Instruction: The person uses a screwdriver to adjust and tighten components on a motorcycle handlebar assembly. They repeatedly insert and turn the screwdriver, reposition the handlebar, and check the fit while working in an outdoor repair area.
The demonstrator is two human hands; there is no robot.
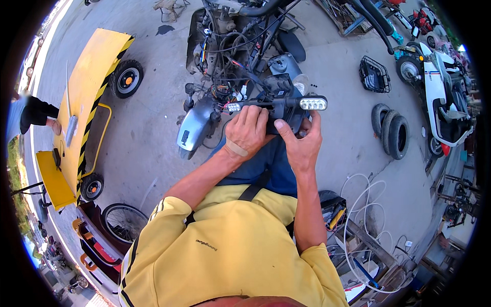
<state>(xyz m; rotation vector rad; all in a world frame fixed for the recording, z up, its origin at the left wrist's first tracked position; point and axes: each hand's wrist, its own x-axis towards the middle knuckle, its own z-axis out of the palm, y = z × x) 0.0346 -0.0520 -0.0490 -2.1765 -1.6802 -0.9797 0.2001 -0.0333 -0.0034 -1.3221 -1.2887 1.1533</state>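
Note:
Both hands grip a black plastic light bracket (277, 108) above my knees. It carries a clear LED lamp (313, 104) at its right end and another LED lamp (233, 107) at its left end. Fingers curled, my left hand (246, 132) presses against the bracket's left part. My right hand (303, 146) pinches the right part from below, its thumb in front and other fingers partly hidden behind. Just beyond stands a stripped-down scooter (230, 38) with bare frame and loose wires (222, 92). A silver fender (197, 123) sits left of my left hand.
A yellow flatbed cart (94, 66) stands at left, with another person's hand (55, 126) by it. On the right are a black wire basket (375, 75), several worn tires (399, 137), a white scooter (434, 87) and a coiled white hose (350, 217). A spoked wheel (123, 222) lies lower left.

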